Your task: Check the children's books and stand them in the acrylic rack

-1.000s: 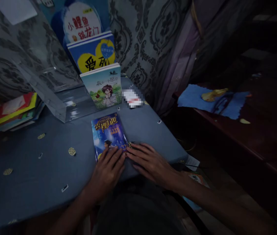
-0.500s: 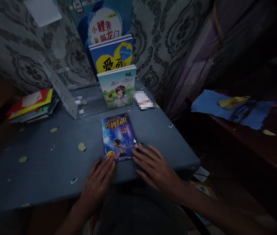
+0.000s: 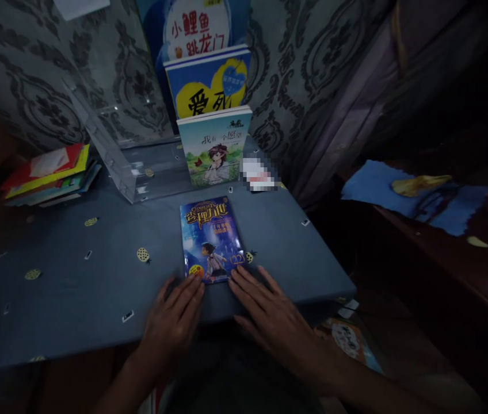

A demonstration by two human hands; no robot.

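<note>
Head view, dim light. Blue-purple book (image 3: 210, 238) lies flat on the table (image 3: 110, 293), front cover up. Stylised gold title reads 查理九世; small lettering above it not legible. Orange subtitle below too blurred to transcribe in full. Number 22 at the lower right of the cover; yellow-orange round badge at the lower left, its text too small to read.

Other writing: teal-green book (image 3: 213, 155), standing in front, titled 我有一个愿望. Behind it, yellow-heart book (image 3: 183, 77) shows 爱 and 死, lower part of the cover hidden. Rearmost tall blue book (image 3: 151, 17) reads 小鲤鱼跳龙门 in red and dark characters. All three stand in a tiered column, at the right part of the clear stand (image 3: 118, 167).

Position relative to grip: blue-purple book lies just beyond both hands, its near edge toward the person. Left grip (image 3: 172, 322): open, palm down, fingers extended, fingertips at the near left corner. Right grip (image 3: 272, 316): open, fingers extended and slightly spread, fingertips at the near right corner, close below the 22. Neither is closed around the book.

Stack of coloured booklets (image 3: 48, 172) at the table's far left; pixelated white item (image 3: 259, 175) right of the teal-green book.
</note>
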